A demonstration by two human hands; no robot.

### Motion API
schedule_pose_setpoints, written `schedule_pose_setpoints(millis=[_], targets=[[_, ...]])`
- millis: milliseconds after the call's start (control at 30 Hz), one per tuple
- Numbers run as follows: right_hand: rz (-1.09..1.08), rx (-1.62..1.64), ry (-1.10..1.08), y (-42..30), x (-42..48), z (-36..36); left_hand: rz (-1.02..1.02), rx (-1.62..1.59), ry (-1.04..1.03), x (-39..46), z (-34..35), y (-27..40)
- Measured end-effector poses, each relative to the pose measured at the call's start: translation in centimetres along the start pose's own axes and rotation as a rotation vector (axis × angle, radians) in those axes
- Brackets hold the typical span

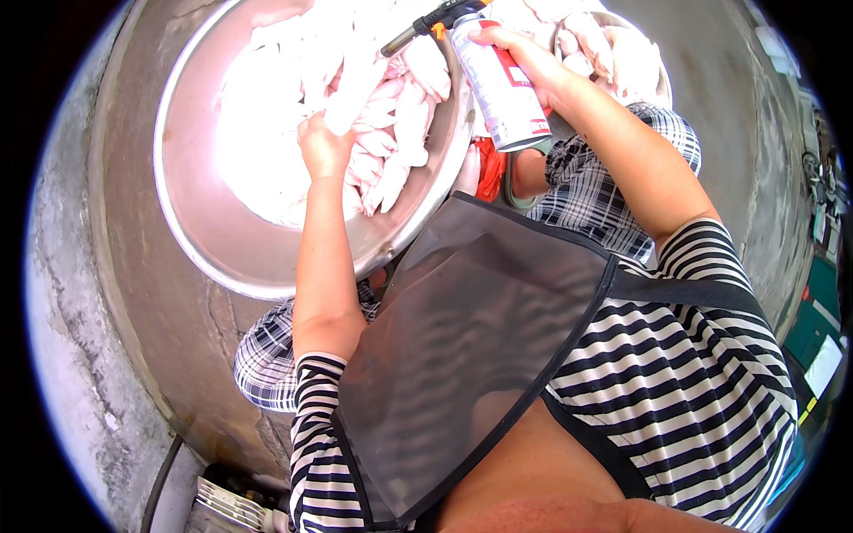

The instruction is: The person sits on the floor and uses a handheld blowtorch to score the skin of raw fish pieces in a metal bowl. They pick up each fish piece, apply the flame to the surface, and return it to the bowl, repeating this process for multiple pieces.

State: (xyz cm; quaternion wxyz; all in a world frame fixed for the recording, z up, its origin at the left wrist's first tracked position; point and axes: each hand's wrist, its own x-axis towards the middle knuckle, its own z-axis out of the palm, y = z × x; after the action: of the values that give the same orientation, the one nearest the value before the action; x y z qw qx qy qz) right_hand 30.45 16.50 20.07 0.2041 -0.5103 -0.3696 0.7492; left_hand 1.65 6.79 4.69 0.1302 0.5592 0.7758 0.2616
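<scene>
My left hand (324,148) grips a pale pig's trotter (352,90) over a wide metal basin (193,220). Heaped in that basin are more pig's trotters (393,136); bright light washes out many of them. My right hand (526,56) is wrapped around a gas canister (496,93), which leans over the basin's right rim. A blowtorch head (426,25) is fitted on top of the canister, its nozzle directed down and left at the held trotter. Glare hides whether a flame burns.
Another metal bowl (664,83) with trotters stands at the upper right. Between basin and legs lies a red plastic bag (491,170). A dark sheer apron (493,293) covers my front. The concrete floor (720,86) meets a rough wall (73,280) at left.
</scene>
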Motion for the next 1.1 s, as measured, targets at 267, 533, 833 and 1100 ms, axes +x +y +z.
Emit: schedule_pose_setpoints(millis=[267,533,833,1100], targets=[[0.011,-0.008,0.022,-0.2,-0.5,0.2,0.017,-0.059,0.03,-0.1,-0.9,0.3],[-0.005,0.073,-0.025,-0.1,-0.6,-1.0,0.027,-0.127,-0.02,-0.3,-3.4,1.4],[-0.049,0.15,-0.072,-0.3,-2.6,-1.7,0.16,0.038,0.1,-1.2,-7.8,2.4],[-0.119,0.201,-0.155,-0.3,-6.2,-2.3,0.151,0.203,0.087,-4.2,-15.0,6.4]])
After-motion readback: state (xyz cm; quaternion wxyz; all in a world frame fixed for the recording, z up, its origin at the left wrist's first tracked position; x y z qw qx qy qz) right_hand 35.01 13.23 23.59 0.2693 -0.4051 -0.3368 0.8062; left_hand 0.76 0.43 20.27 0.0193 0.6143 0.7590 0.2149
